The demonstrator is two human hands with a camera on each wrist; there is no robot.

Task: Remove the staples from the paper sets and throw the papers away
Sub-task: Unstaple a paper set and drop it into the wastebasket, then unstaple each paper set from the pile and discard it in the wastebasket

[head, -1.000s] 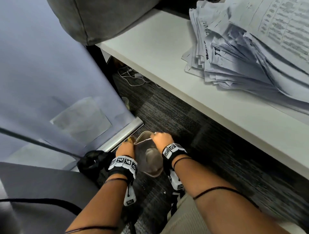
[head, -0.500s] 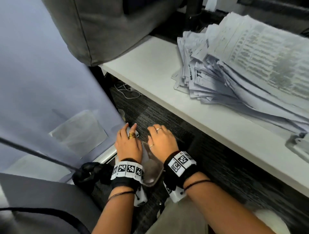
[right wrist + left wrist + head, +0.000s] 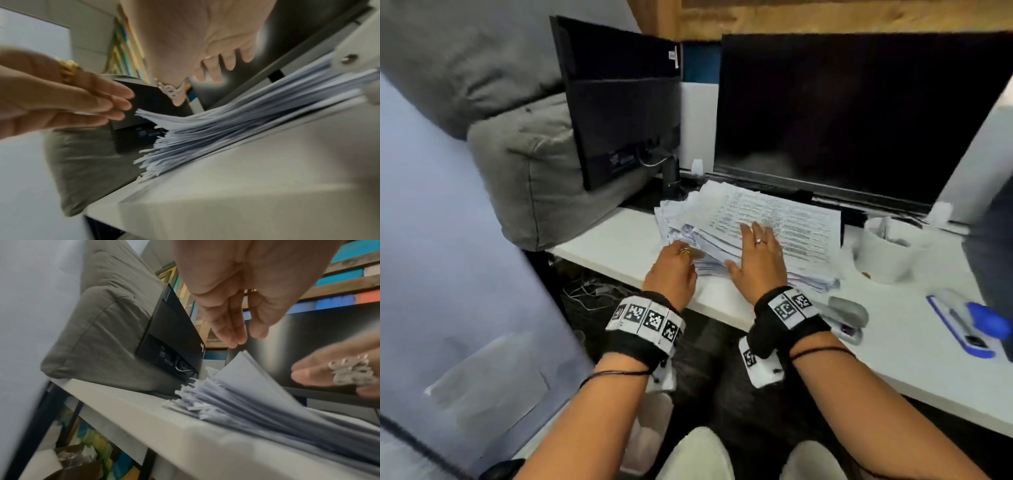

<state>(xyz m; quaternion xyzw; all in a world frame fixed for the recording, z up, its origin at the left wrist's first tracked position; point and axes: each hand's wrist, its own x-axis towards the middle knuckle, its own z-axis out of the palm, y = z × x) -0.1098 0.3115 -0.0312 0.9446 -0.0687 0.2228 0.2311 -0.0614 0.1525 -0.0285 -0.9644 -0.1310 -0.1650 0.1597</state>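
A thick, ragged stack of printed paper sets (image 3: 791, 229) lies on the white desk (image 3: 619, 246) in front of the monitor. My left hand (image 3: 676, 263) is at the stack's near left corner, fingers straight and holding nothing. In the left wrist view those fingers (image 3: 230, 331) hover just above the raised sheets (image 3: 246, 394). My right hand (image 3: 756, 251) is spread palm down over the stack's near edge, also empty. Its fingers (image 3: 218, 69) show a gap above the papers (image 3: 236, 129). A grey stapler (image 3: 847, 317) lies on the desk right of my right wrist.
A blue and white stapler-like tool (image 3: 969, 323) lies at the right. A white cup (image 3: 883, 250) stands beside the stack. Two dark monitors (image 3: 859, 113) and a grey cushion (image 3: 524, 171) stand behind. Cables lie on the dark floor under the desk.
Both hands have come up from the bin on the floor under the desk to the paper stack on the desk. The head view has lifted to the desk.
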